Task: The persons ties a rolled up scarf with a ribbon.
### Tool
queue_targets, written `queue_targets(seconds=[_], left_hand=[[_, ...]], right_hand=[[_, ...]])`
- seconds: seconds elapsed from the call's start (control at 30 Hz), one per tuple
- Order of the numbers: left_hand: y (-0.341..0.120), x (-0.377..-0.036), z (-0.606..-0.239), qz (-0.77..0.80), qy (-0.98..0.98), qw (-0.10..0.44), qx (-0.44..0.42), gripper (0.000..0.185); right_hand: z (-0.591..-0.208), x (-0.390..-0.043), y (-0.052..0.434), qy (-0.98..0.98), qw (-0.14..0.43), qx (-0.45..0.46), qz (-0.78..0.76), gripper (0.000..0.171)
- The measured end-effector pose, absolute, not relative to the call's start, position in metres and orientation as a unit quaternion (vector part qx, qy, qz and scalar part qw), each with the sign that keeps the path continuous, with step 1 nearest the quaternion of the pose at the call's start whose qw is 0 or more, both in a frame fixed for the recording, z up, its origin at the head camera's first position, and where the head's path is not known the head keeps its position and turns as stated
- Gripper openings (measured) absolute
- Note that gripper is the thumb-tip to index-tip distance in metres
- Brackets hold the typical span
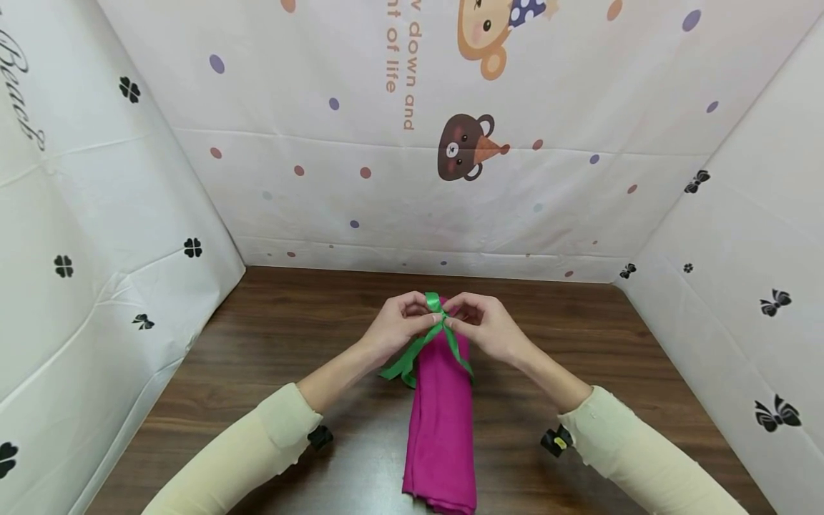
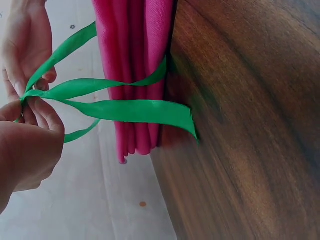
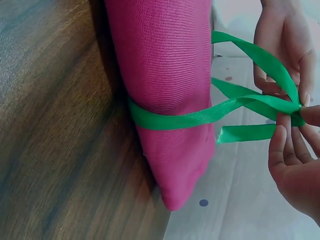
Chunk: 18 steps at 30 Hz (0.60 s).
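A folded magenta cloth (image 1: pixel 440 429) lies lengthwise on the table, its layered edges showing in the left wrist view. Round its far part runs a green ribbon (image 3: pixel 175 121), raised above the cloth to a crossing between both hands. My left hand (image 1: pixel 400 325) pinches the ribbon at that crossing from the left. From the right, my right hand (image 1: pixel 487 325) pinches it too, fingertips close to the other hand's. One loose ribbon end hangs to the left of the cloth, and a short end sticks up beyond the fingers.
The brown wooden table (image 1: pixel 290 322) is bordered by white printed sheets at the back (image 1: pixel 399 200), left (image 1: pixel 129 200) and right (image 1: pixel 727 286). Black wrist devices sit at the left cuff (image 1: pixel 320 437) and the right cuff (image 1: pixel 556 441).
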<state>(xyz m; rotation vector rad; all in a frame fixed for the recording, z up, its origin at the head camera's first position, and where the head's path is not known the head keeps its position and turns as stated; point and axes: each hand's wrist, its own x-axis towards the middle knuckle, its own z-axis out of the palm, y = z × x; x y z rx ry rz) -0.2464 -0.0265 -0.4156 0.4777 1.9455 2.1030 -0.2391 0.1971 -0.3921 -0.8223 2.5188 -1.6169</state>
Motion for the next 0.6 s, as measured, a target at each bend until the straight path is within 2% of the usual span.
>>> queue_targets(seconds=[0.37,0.6], left_hand=[[-0.030,-0.244,-0.414,0.714,0.673,0.107,0.161,0.009],[-0.032,-0.242,-0.412,0.713,0.680,0.082,0.149,0.015]], right_hand=[[-0.391,-0.241,0.203,0.819,0.011,-0.281,-0.500,0.005],[-0.387,-0.240,0.211,0.837,-0.019,-0.301,-0.456,0.008]])
